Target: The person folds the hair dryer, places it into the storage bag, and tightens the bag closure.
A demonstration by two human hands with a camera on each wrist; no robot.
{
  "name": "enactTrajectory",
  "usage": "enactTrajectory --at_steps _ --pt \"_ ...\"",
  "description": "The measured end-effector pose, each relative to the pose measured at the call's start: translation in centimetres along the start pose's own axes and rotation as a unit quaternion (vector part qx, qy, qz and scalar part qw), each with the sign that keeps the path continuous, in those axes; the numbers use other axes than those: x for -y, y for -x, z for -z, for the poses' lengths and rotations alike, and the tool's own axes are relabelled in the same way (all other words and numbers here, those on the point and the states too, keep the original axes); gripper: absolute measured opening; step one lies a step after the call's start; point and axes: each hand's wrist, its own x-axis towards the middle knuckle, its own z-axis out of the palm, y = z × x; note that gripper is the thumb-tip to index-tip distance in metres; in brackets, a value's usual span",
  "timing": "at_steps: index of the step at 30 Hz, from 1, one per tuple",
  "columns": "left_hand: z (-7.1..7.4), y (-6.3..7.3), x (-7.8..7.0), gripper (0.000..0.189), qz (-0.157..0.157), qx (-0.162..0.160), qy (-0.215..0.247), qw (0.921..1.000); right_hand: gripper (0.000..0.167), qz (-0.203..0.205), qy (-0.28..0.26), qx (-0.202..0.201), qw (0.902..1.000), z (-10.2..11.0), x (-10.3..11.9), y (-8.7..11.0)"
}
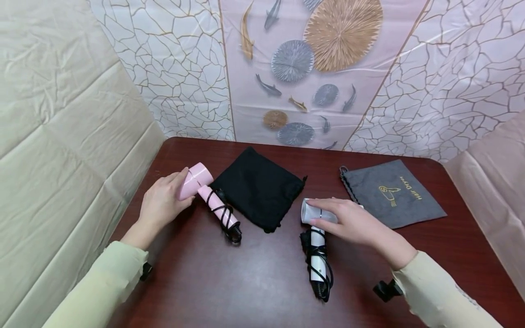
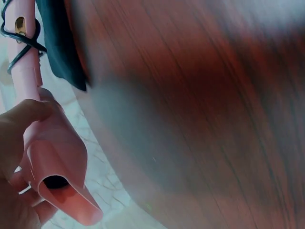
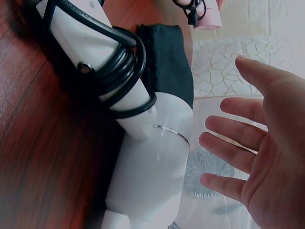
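On the left side of the table, my left hand point(image 1: 164, 197) grips the barrel of a pink hair dryer point(image 1: 196, 180), thumb on one side and fingers on the other. Its handle is wrapped in black cord and points toward the front right. The left wrist view shows the flared pink nozzle point(image 2: 78, 202) by the fingers. Over the barrel of a white hair dryer point(image 1: 317, 264) hovers my right hand point(image 1: 352, 219). In the right wrist view its fingers point(image 3: 233, 148) are spread and apart from the white barrel. Black cord point(image 3: 116, 71) winds round that dryer's handle too.
A black drawstring pouch point(image 1: 262, 187) lies flat between the two dryers, toward the back. Behind my right hand is a grey drawstring pouch point(image 1: 410, 200) printed "Hair Dryer". The dark red wooden table point(image 1: 254, 282) meets a patterned cloth backdrop point(image 1: 184, 68).
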Motion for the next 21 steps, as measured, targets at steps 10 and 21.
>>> enactTrajectory --at_steps 10,21 --pt "-1.0 1.3 -3.9 0.078 0.007 -0.01 -0.001 0.9999 0.053 0.004 -0.011 0.021 0.9997 -0.3 0.4 -0.4" --pt "-2.3 2.6 -5.9 0.075 0.007 -0.012 -0.002 0.9999 0.055 0.006 -0.01 0.029 0.9995 -0.5 0.3 -0.5"
